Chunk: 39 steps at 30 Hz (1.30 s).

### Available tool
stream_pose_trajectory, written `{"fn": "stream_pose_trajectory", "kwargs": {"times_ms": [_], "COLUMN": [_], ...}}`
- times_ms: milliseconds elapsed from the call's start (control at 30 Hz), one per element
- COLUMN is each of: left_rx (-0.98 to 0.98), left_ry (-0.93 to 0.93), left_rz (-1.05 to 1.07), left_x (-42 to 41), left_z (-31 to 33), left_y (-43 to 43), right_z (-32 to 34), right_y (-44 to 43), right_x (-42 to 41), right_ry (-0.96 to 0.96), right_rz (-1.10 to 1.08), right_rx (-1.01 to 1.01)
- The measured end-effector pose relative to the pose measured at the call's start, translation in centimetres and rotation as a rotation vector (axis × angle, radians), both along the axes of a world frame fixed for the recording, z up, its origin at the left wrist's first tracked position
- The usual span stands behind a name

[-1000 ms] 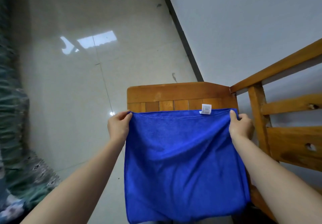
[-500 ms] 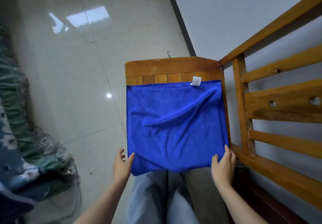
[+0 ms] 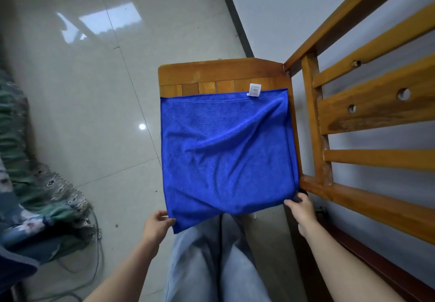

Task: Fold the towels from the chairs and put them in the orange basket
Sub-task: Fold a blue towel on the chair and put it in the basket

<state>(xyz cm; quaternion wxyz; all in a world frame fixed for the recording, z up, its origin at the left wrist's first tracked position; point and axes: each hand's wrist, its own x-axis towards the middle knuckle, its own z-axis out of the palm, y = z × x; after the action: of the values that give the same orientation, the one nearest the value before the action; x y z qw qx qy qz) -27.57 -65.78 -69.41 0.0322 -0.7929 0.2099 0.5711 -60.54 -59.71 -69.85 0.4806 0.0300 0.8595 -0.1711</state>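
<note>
A blue towel (image 3: 226, 151) lies spread over the wooden chair seat (image 3: 221, 73), its white label (image 3: 254, 89) at the far edge. The near edge hangs over my knees. My left hand (image 3: 156, 225) pinches the near left corner of the towel. My right hand (image 3: 301, 210) grips the near right corner. The orange basket is not in view.
The chair's slatted wooden back (image 3: 367, 113) stands along the right, against a pale wall. Glossy floor tiles (image 3: 94, 90) stretch to the left. A patterned green and blue cloth (image 3: 35, 184) lies heaped at the left edge. My legs in light trousers (image 3: 211, 266) fill the bottom centre.
My hands let go of the towel's far corners, left it lying on the seat, drew back to its near edge, and now take hold of the two near corners.
</note>
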Motion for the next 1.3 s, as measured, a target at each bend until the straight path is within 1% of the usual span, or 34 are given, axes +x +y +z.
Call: {"fn": "stream_pose_trajectory", "kwargs": {"times_ms": [133, 233, 300, 367, 433, 533, 600, 633, 733, 833, 900, 967, 1033, 1133, 1200, 1300], "left_rx": [-0.003, -0.017, -0.025, -0.049, -0.110, -0.185, -0.211, -0.220, -0.231, -0.229, -0.252, -0.300, -0.364, -0.460, -0.512, -0.587], "left_ry": [0.064, 0.126, 0.146, 0.125, 0.059, 0.052, 0.055, 0.056, 0.085, 0.169, 0.217, 0.204, 0.157, 0.101, 0.087, 0.118], "left_rz": [0.050, 0.249, 0.321, 0.304, 0.306, 0.365, 0.399, 0.430, 0.509, 0.574, 0.592, 0.539, 0.462, 0.423, 0.441, 0.510], "left_x": [0.1, -0.2, -0.1, 0.0, 0.0, -0.4, -0.6, -0.7, -0.6, -0.4, -0.3, -0.3, -0.4, 0.1, 0.6, 0.8], "left_z": [0.2, 0.6, 1.0, 1.6, 2.3, 3.7, 4.6, 5.3, 7.1, 9.8, 11.9, 14.3, 16.4, 19.1, 20.9, 24.3], "left_y": [0.4, 0.5, 0.5, 0.5, 0.5, 0.3, 0.0, -0.2, -1.1, -2.7, -4.3, -6.4, -8.6, -12.1, -14.9, -19.7], "right_z": [-0.4, -0.4, 0.2, 1.4, 2.7, 4.8, 6.0, 6.7, 8.9, 11.1, 12.5, 13.9, 15.5, 19.5, 22.6, 27.0], "right_y": [0.2, 0.5, 1.1, 1.8, 2.4, 2.8, 2.6, 2.3, 1.2, -0.2, -0.7, -0.8, -1.9, -6.3, -10.5, -16.6], "right_x": [-1.2, -1.4, -1.4, -1.7, -2.0, -2.2, -1.7, -1.4, -0.9, -1.1, -1.0, -0.7, 0.1, 1.5, 1.4, 0.1], "right_ry": [-0.122, -0.165, -0.168, -0.155, -0.198, -0.276, -0.292, -0.291, -0.252, -0.229, -0.192, -0.133, -0.084, 0.036, 0.124, 0.146], "right_rz": [0.132, 0.262, 0.272, 0.156, -0.081, -0.382, -0.498, -0.521, -0.458, -0.315, -0.229, -0.156, -0.136, -0.071, -0.087, -0.128], "right_rx": [0.047, 0.116, 0.107, 0.033, -0.043, -0.147, -0.191, -0.201, -0.241, -0.273, -0.251, -0.192, -0.195, -0.296, -0.409, -0.540]}}
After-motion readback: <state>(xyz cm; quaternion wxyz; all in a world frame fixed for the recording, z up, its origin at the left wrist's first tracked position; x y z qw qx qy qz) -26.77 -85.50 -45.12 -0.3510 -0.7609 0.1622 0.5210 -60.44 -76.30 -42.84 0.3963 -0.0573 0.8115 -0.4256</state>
